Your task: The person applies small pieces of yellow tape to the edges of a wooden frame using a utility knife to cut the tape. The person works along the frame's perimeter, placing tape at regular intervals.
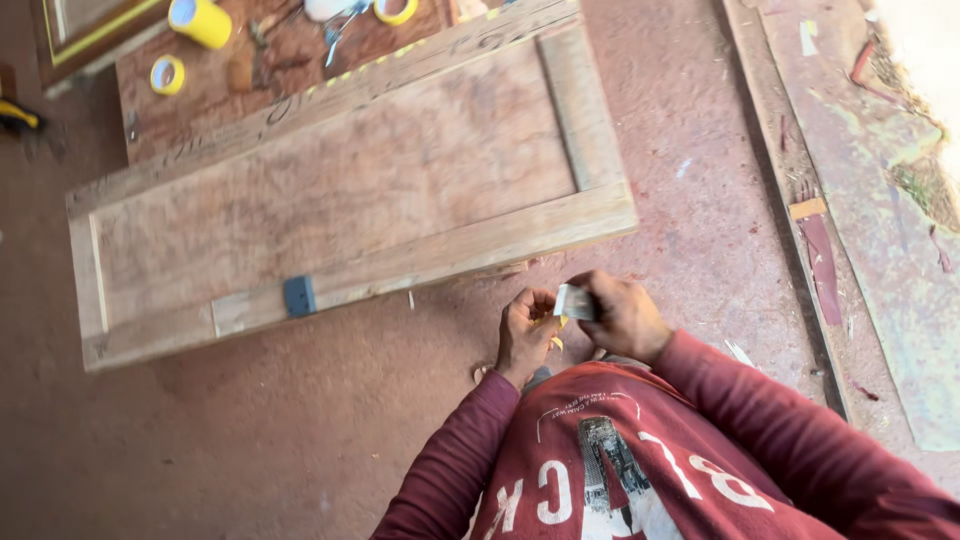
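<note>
While the large brown wooden door panel (340, 200) lies bare at 11 o'clock, a small grey folded sheet (575, 302) is gripped by the right hand (622, 315) and touched by the curled left hand (525, 332). Apparently, only preparation is done; the panel's surface looks unworked.

The right hand (622, 318) and left hand (525, 335) meet on a small flat grey metal blade (574, 301). Just ahead of that grip lies the long brown wooden door panel (350, 190); a small dark grey block (299, 295) sits on its near rail, left of the grip. Beyond the panel, yellow tape rolls (200, 20) lie far ahead-left. A long wooden plank (790, 180) lies to the right.
</note>
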